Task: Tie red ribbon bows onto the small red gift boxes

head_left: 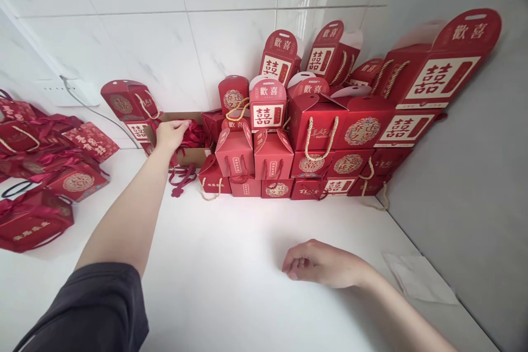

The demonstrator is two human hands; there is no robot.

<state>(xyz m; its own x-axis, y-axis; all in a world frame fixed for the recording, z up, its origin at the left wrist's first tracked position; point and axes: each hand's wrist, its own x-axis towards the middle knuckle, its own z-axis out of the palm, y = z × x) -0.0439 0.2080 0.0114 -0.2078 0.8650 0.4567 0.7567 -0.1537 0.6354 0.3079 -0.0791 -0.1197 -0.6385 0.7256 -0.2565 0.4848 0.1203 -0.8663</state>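
Note:
My left hand [172, 133] reaches far forward into a brown cardboard box [187, 155] that holds red ribbon cords [193, 133]; its fingers curl over the cords, and what they grip is hidden. More red cord [181, 179] trails out of the box onto the white table [231, 264]. My right hand [319, 264] rests on the table at front right, fingers loosely curled under, with nothing visible in it. Right of the cardboard box rises a stack of red gift boxes [313, 137] with rope handles.
More red gift boxes and bags [45, 176] lie along the left edge. A white tiled wall [206, 38] stands behind, with a socket and cable [82, 100]. A grey wall [466, 187] closes the right side. A white paper sheet [418, 278] lies at right.

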